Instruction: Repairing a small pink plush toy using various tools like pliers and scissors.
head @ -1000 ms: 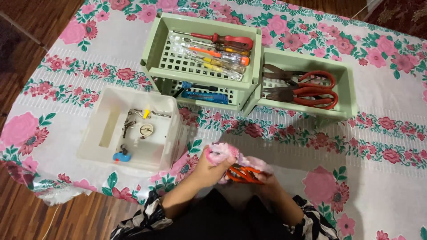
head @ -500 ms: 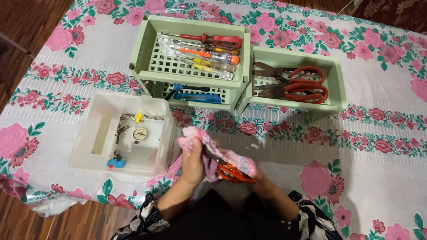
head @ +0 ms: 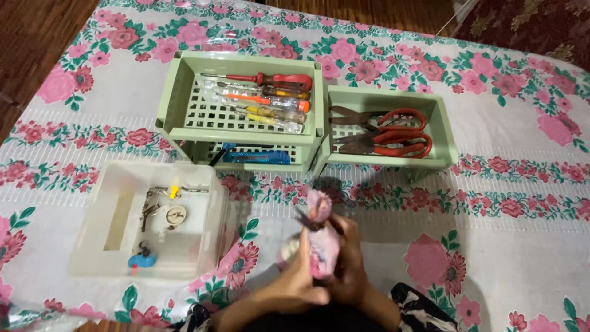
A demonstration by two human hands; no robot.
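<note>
My left hand (head: 298, 280) and my right hand (head: 351, 261) are pressed together near the table's front edge. Both are closed around a pink cloth (head: 321, 246) held upright between them. The cloth is wrapped over a tool, and only the tool's dark metal tip (head: 304, 219) pokes out at the upper left. The rest of the tool is hidden by cloth and fingers.
A green slatted basket (head: 184, 101) at the back holds several screwdrivers (head: 264, 98), with a blue utility knife (head: 255, 157) on its lower shelf. A second green basket (head: 445, 132) on the right holds red-handled pliers (head: 393, 132). A clear plastic box (head: 98, 227) of small parts stands at the left on the floral tablecloth (head: 504, 246).
The cloth bundle has turned from lying flat with orange handles showing to standing upright. The cloth now covers the handles. Both hands have closed in tighter around it.
</note>
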